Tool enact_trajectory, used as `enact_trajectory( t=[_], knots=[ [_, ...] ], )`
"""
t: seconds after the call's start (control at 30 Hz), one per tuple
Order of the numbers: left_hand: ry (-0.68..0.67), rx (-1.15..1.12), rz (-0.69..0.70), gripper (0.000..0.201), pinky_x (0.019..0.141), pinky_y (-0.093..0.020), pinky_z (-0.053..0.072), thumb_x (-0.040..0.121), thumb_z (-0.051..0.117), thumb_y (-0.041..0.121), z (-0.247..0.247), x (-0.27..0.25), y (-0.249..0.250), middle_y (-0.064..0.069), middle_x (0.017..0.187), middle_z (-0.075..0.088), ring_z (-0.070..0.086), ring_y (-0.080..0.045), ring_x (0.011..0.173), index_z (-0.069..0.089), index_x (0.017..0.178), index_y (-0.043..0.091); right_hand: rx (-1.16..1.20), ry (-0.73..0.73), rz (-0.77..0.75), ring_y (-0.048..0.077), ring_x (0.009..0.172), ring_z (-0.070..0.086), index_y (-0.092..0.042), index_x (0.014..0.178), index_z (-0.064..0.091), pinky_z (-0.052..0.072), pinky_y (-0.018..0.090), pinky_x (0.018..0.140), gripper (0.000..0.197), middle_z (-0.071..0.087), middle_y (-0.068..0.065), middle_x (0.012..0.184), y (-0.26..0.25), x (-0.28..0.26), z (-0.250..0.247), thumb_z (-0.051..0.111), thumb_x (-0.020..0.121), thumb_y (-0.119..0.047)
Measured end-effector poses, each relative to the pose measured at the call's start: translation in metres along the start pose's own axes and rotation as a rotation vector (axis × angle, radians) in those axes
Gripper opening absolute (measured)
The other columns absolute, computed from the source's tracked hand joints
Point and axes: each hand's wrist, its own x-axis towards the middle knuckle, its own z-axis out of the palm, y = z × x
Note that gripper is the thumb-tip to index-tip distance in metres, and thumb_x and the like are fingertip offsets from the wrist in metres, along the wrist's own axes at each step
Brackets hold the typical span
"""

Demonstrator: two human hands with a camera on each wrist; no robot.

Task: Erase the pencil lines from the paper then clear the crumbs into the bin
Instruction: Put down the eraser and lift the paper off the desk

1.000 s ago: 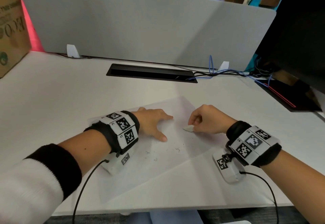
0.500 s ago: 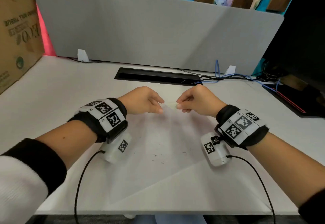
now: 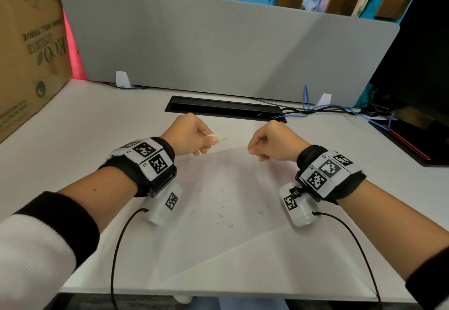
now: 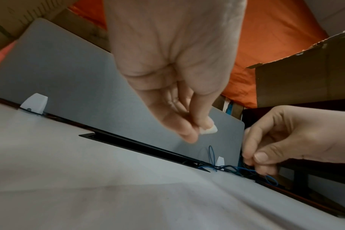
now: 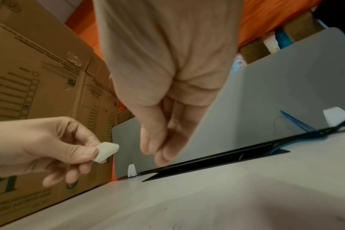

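A white sheet of paper (image 3: 218, 183) lies flat on the desk (image 3: 73, 139), with several dark eraser crumbs (image 3: 223, 212) scattered over its middle. My left hand (image 3: 209, 139) hovers above the paper's far left corner and pinches a small white eraser (image 3: 220, 137) between thumb and forefinger; the left wrist view shows that eraser (image 4: 208, 130) at the fingertips. My right hand (image 3: 255, 149) hangs above the paper's far right edge, fingers curled, holding nothing, and the right wrist view shows its fingertips (image 5: 158, 152) pressed together. No bin is in view.
A grey divider panel (image 3: 218, 42) closes the back of the desk, with a black cable slot (image 3: 223, 109) and blue cables (image 3: 315, 108) in front of it. A cardboard box (image 3: 29, 42) stands at the left, a black monitor (image 3: 418, 54) at the right.
The eraser has passed from my right hand to my left. The left hand lifted off the paper, both hands met at the paper's far edge, then drew apart.
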Motion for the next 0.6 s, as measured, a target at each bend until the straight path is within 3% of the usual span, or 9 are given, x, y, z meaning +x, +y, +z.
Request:
enact_trajectory(
  t=[0.07,0.17,0.23,0.3,0.37,0.47,0.6],
  knots=[
    [-0.006,0.026,-0.015,0.014,0.058,-0.021,0.053,0.084,0.069,0.018,-0.001,-0.001,-0.001,-0.008,0.070,0.067,0.063,-0.019,0.064,0.071,0.090,0.006,0.024,-0.002,-0.003,-0.002,0.038,0.054,-0.006,0.083,0.071,0.049,0.015,0.056,0.012,0.063,0.004,0.060,0.002,0.002,0.002,0.060,0.083,-0.001],
    [-0.032,0.010,-0.021,0.011,0.062,-0.022,0.054,0.080,0.073,0.015,0.001,-0.004,-0.001,-0.008,0.071,0.068,0.064,-0.020,0.068,0.072,0.087,0.008,-0.022,0.063,0.002,0.003,0.035,0.050,-0.009,0.075,0.069,0.045,0.017,0.050,0.010,0.059,-0.001,0.052,0.001,0.004,0.003,0.067,0.083,-0.016],
    [-0.037,-0.016,-0.011,0.006,0.065,-0.024,0.055,0.077,0.075,0.013,0.003,-0.006,0.001,-0.011,0.074,0.070,0.065,-0.021,0.069,0.072,0.081,0.011,0.006,0.044,-0.041,0.001,0.047,0.057,-0.008,0.081,0.069,0.047,0.017,0.058,0.010,0.066,0.003,0.065,0.000,0.006,0.004,0.061,0.084,-0.004],
    [-0.044,-0.039,-0.004,0.006,0.066,-0.025,0.055,0.075,0.077,0.012,0.004,-0.006,0.004,-0.013,0.074,0.071,0.066,-0.021,0.069,0.071,0.075,0.012,0.075,0.008,-0.090,0.009,0.071,0.065,-0.005,0.098,0.069,0.049,0.012,0.068,0.025,0.070,0.009,0.091,-0.001,0.007,0.006,0.053,0.084,0.008],
    [-0.043,-0.066,0.005,0.009,0.068,-0.027,0.056,0.073,0.079,0.013,0.005,-0.006,0.006,-0.015,0.075,0.071,0.066,-0.021,0.068,0.070,0.074,0.010,0.156,-0.027,-0.086,0.013,0.083,0.064,-0.005,0.110,0.066,0.048,0.013,0.079,0.028,0.069,0.009,0.099,-0.003,0.006,0.009,0.059,0.084,0.003],
    [-0.028,-0.133,0.019,0.014,0.066,-0.026,0.057,0.069,0.081,0.014,0.009,-0.005,0.008,-0.012,0.068,0.070,0.066,-0.019,0.062,0.068,0.071,0.009,0.264,-0.066,-0.109,0.008,0.072,0.063,-0.005,0.107,0.068,0.051,0.020,0.080,0.026,0.071,0.013,0.090,-0.008,0.003,0.013,0.069,0.081,-0.008],
    [-0.048,-0.125,0.038,0.009,0.060,-0.018,0.056,0.074,0.077,0.010,0.014,0.002,0.006,-0.004,0.058,0.065,0.063,-0.006,0.051,0.071,0.077,0.004,0.262,-0.045,-0.136,0.000,0.055,0.063,-0.003,0.099,0.071,0.052,0.014,0.066,0.017,0.069,0.011,0.076,-0.007,0.010,0.015,0.066,0.084,-0.008]
  ],
)
